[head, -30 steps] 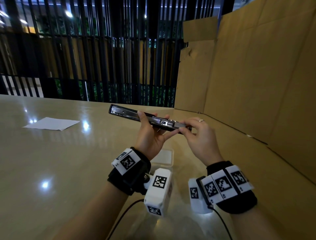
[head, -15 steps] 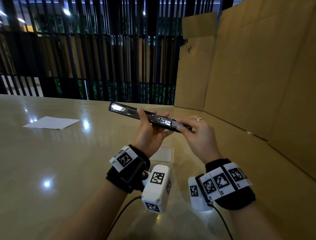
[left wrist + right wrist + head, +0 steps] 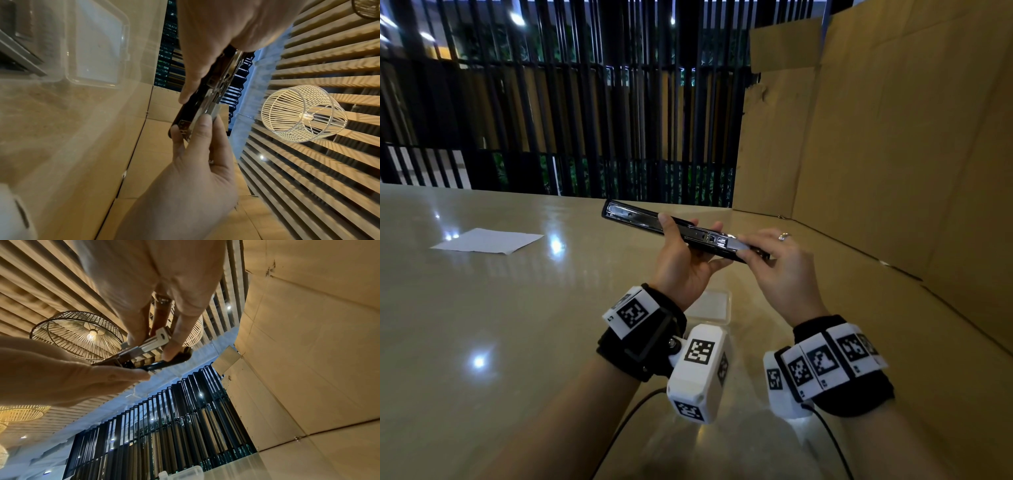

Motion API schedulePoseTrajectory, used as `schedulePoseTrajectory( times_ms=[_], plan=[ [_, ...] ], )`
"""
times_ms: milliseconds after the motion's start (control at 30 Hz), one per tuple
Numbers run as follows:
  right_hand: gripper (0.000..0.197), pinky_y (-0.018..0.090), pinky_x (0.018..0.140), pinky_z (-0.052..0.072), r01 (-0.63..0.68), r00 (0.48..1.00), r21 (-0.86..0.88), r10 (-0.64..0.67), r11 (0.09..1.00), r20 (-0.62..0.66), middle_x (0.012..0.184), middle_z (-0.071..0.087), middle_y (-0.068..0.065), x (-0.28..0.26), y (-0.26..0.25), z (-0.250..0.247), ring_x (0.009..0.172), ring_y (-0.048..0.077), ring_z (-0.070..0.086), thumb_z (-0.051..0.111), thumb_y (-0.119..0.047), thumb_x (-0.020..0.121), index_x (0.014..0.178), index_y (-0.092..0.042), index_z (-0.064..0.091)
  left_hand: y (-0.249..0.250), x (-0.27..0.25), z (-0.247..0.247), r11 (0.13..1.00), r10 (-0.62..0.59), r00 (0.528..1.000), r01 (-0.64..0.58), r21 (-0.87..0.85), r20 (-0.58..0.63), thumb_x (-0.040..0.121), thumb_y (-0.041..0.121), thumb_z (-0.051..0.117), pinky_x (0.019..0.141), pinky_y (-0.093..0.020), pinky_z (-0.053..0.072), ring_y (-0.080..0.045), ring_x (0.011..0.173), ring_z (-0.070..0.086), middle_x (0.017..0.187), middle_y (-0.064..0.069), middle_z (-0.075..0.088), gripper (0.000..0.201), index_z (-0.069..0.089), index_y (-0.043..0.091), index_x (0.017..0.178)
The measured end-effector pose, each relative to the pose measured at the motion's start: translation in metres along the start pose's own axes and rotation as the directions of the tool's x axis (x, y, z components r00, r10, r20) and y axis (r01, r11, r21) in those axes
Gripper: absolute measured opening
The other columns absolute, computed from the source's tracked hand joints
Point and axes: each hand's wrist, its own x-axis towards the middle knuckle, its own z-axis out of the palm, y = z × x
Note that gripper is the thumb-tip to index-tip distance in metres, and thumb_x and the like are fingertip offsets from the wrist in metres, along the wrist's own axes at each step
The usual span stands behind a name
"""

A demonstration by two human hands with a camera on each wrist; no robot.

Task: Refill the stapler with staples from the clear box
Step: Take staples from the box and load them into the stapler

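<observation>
A long black stapler [image 3: 640, 217] lies open and nearly level above the table, its metal channel facing up. My left hand [image 3: 690, 224] grips it around the middle from below, thumb on the near side. My right hand [image 3: 748, 246] pinches a silver strip of staples [image 3: 738, 244] at the stapler's right end, in line with the channel. The right wrist view shows the strip [image 3: 153, 341] between thumb and fingers of the right hand [image 3: 154, 344]. The clear box [image 3: 714, 306] sits on the table under my hands, with its open lid [image 3: 96, 45] seen in the left wrist view.
A white sheet of paper [image 3: 486, 241] lies on the glossy beige table [image 3: 500, 325] at the far left. Cardboard panels [image 3: 876, 154] wall off the right side and back right. A black slatted fence [image 3: 585, 102] stands behind the table.
Both hands have lifted the stapler slightly. The grips on the stapler and on the silver strip look the same.
</observation>
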Motion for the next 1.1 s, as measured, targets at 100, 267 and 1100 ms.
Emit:
schedulePoseTrajectory(
  times_ms=[100, 267, 1100],
  plan=[
    [0.021, 0.013, 0.069, 0.042, 0.014, 1.0, -0.035, -0.013, 0.999, 0.025, 0.094, 0.068, 0.011, -0.001, 0.002, 0.002, 0.081, 0.012, 0.056, 0.065, -0.008, 0.08, 0.1, -0.006, 0.071, -0.001, 0.001, -0.001, 1.0, -0.005, 1.0, 0.005, 0.024, -0.011, 0.093, 0.058, 0.017, 0.101, -0.06, 0.036, -0.029, 0.09, 0.06, 0.095, -0.012, 0.061, 0.051, 0.045, 0.015, 0.092],
    [0.02, 0.023, 0.074, 0.046, -0.03, 1.0, -0.06, 0.03, 0.998, 0.0, 0.095, 0.068, 0.01, -0.002, 0.001, 0.006, 0.083, 0.016, 0.059, 0.065, -0.008, 0.08, 0.099, -0.006, 0.071, -0.004, 0.001, -0.002, 1.0, -0.012, 1.0, 0.012, 0.003, -0.023, 0.093, 0.058, 0.018, 0.103, -0.062, 0.035, -0.029, 0.089, 0.06, 0.094, -0.013, 0.06, 0.051, 0.045, 0.015, 0.091],
    [0.043, 0.032, 0.083, 0.043, -0.354, 0.935, -0.198, 0.348, 0.914, -0.067, 0.098, 0.039, -0.003, -0.004, -0.008, 0.006, 0.107, 0.02, 0.042, 0.061, -0.054, 0.073, 0.074, -0.011, 0.066, -0.014, -0.008, 0.006, 0.978, 0.182, 0.979, -0.171, 0.118, -0.09, 0.094, 0.053, 0.023, 0.081, -0.044, 0.051, -0.027, 0.09, 0.061, 0.099, -0.012, 0.063, 0.045, 0.045, 0.014, 0.1]
  ],
)
